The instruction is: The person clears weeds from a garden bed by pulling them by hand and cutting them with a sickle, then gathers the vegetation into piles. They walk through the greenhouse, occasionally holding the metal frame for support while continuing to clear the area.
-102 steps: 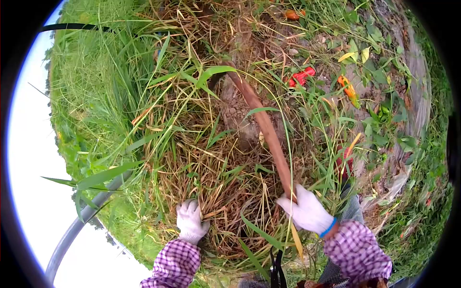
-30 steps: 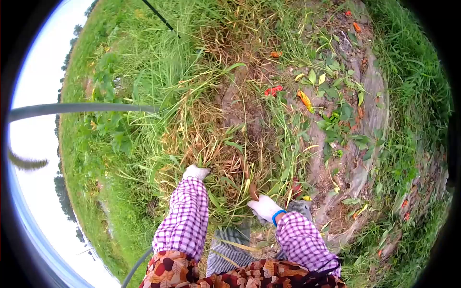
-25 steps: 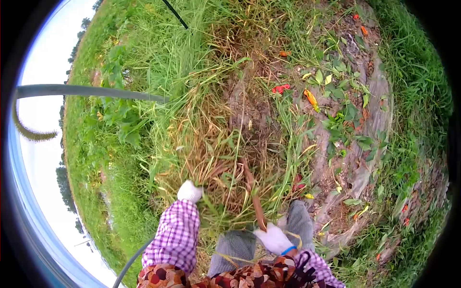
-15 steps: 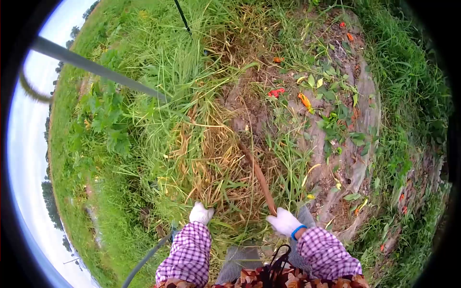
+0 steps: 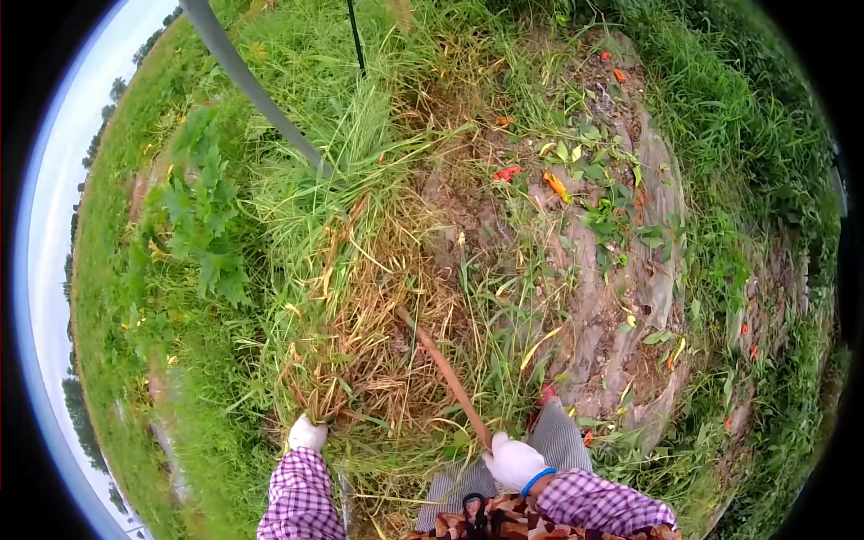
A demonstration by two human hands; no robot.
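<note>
My right hand, in a white glove with a blue band at the wrist, is wrapped round the lower end of a brown wooden handle. The handle slants up and left, and its far end is lost in dry straw. At the lower left, my left hand, also in a white glove, is closed at the edge of the straw and grass. Its fingers are mostly hidden, and what they hold cannot be made out.
A thick grey pole slants into the grass at upper left, near a thin dark stake. Orange and red peppers lie on the plastic-covered soil to the right. Leafy plants grow at left.
My left hand has moved left and down, along with some straw. My right hand has shifted slightly left and down, and the handle's far end now lies farther left. The view has shifted too.
</note>
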